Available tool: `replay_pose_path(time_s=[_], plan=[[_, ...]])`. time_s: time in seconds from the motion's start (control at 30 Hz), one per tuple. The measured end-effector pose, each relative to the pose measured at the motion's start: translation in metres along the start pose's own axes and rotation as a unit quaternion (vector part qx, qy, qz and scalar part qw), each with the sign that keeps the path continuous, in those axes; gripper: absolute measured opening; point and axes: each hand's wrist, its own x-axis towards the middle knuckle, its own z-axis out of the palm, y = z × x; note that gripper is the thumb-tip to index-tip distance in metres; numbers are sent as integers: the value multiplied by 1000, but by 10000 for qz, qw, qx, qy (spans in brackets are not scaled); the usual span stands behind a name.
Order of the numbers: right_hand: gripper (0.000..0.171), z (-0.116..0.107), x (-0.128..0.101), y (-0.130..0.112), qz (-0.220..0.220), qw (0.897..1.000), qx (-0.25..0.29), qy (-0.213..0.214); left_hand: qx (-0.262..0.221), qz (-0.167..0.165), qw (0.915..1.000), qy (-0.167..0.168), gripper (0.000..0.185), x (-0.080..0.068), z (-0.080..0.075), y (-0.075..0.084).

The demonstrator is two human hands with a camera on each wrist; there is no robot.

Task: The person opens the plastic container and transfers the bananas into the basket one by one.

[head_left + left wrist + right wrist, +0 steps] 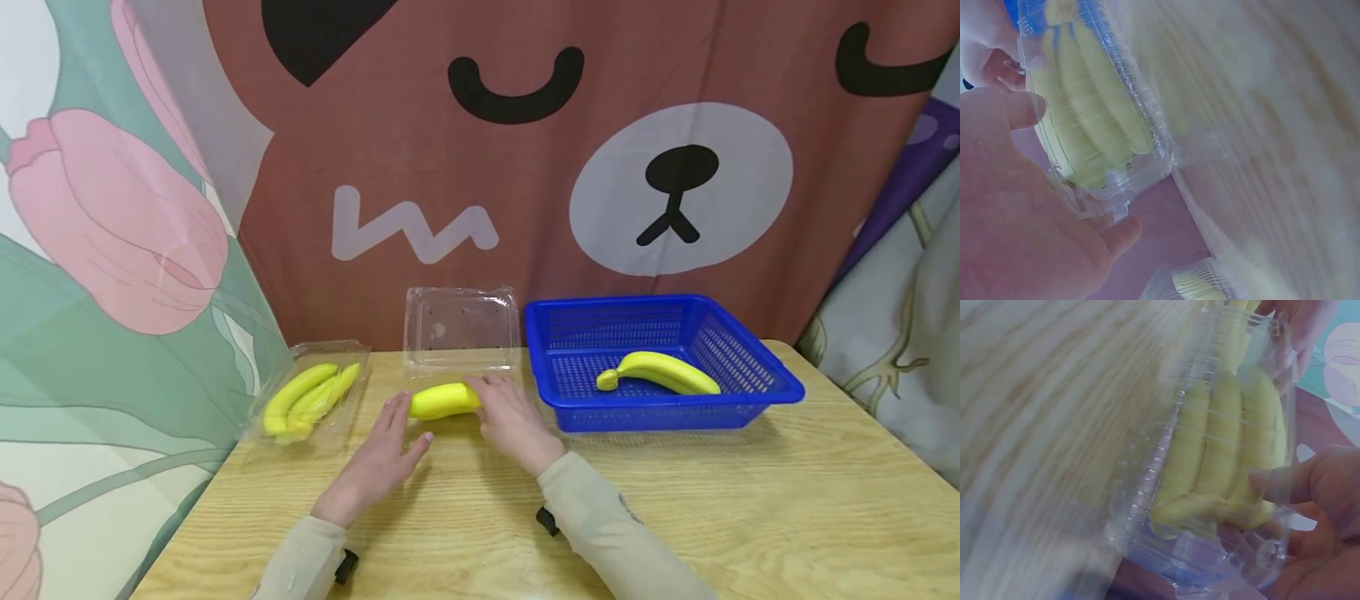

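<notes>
Several yellow bananas (445,402) lie in a bunch in a clear plastic box (1150,175) at the middle of the table, between my hands. Its transparent lid (461,329) stands raised behind it. My left hand (382,450) is at the box's left end, fingers fairly straight along that end and thumb (1027,111) toward the near side. At the opposite end, my right hand (513,423) holds the box, its thumb (1269,483) against the wall and other fingers around the end, partly hidden behind plastic and fruit.
To the left, another clear box (348,417) has yellow bananas (303,400) inside. A blue plastic basket (645,417) stands on the right with a bunch of bananas (667,372) in it. Behind the wooden table (465,533) hangs a printed curtain (525,183).
</notes>
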Motion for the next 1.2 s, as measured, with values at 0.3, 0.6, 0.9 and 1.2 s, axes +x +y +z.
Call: replay_pose_path(time_s=[0.3,0.6,0.9,1.2], plan=[[66,-11,1,-3,6,9998,-51,202,-31,-119,9999,-76,88,0,-1,1],[60,-34,3,-6,-16,9975,9,701,149,-41,9999,-72,82,0,-1,2],[54,-50,0,-7,-106,9961,0,879,305,-7,9994,-134,83,-2,2,1],[51,-67,-4,-4,-67,9945,37,1044,289,-58,9994,-156,80,-2,1,3]])
